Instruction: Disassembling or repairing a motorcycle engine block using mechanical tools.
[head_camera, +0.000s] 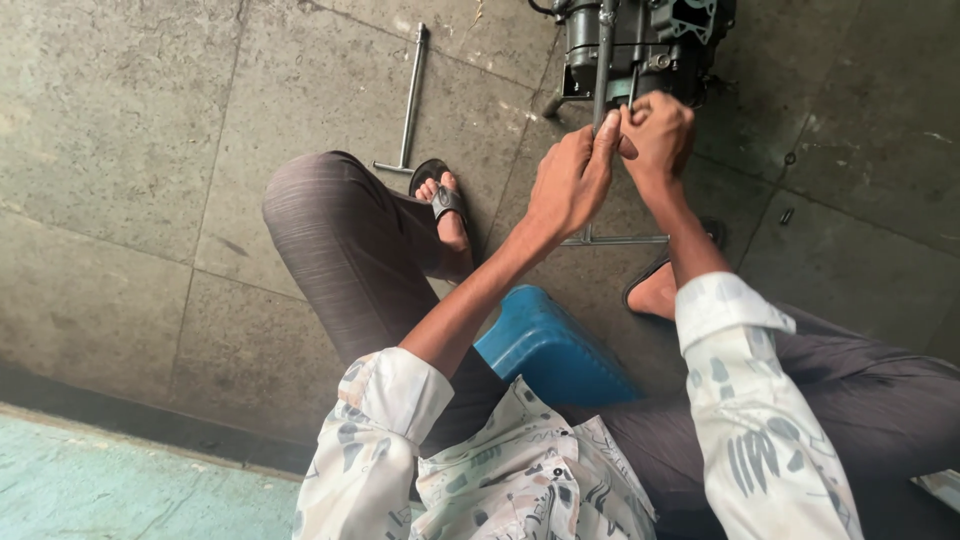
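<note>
The left hand (572, 180) is closed around the lower end of a grey metal rod (604, 60). The right hand (657, 135) is clenched just beside it, fingers gripping the same rod, the two hands touching. The rod runs upright into a dark engine block (650, 40) standing on the stone floor (120, 150). The person sits on a blue stool (550, 345). A long T-handled wrench (410, 100) lies on the floor, well apart to the left, near a sandalled foot (445, 205).
</note>
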